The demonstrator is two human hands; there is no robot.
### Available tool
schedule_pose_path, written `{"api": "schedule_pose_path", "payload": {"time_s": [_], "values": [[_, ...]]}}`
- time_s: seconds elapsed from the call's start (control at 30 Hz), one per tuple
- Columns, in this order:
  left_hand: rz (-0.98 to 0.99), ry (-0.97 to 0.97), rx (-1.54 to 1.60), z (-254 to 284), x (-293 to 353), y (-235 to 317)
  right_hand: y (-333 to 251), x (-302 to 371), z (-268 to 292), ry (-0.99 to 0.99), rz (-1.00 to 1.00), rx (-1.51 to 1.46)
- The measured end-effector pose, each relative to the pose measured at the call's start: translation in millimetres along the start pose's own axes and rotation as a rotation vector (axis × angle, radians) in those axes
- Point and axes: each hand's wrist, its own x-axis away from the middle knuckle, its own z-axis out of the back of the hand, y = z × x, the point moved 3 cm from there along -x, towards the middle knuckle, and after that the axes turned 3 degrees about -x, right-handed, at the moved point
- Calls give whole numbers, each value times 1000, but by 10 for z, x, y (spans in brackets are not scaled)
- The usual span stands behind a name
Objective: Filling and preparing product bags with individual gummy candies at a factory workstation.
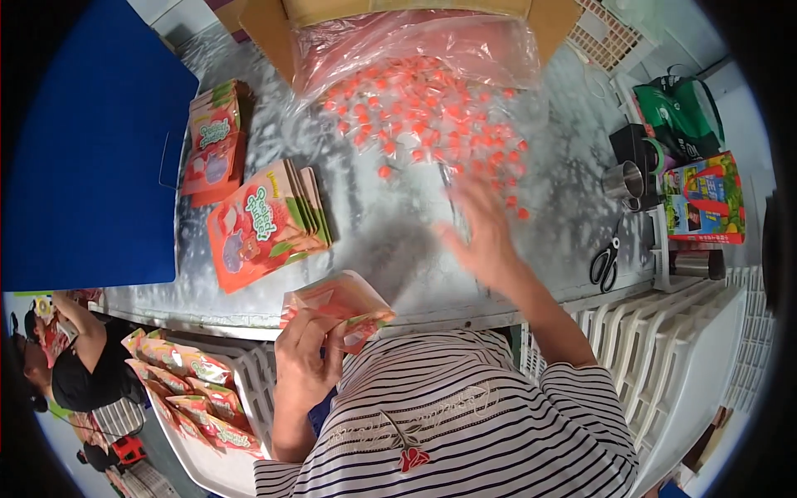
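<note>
1. The left hand (305, 361) gripped a pouch (353, 297) between fingers and thumb, at the tabletop's (560, 253) near edge; foreshortening made its long axis hard to judge, and its inside was hidden.
2. Small red wrapped pieces (452, 110) lay scattered just beyond the right hand (481, 241), the nearer hand to them.
3. The right hand's fingers were spread from its thumb; blur hid whether they touched any piece.
</note>
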Motion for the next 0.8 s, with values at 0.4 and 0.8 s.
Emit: {"api": "schedule_pose_path", "payload": {"time_s": [0.4,0.8], "values": [[35,30,38,-54,-19,-8,507,367,-680,-19,-217,418],[76,51,47,16,52,-38,649,-152,-582,25,48,-86]]}}
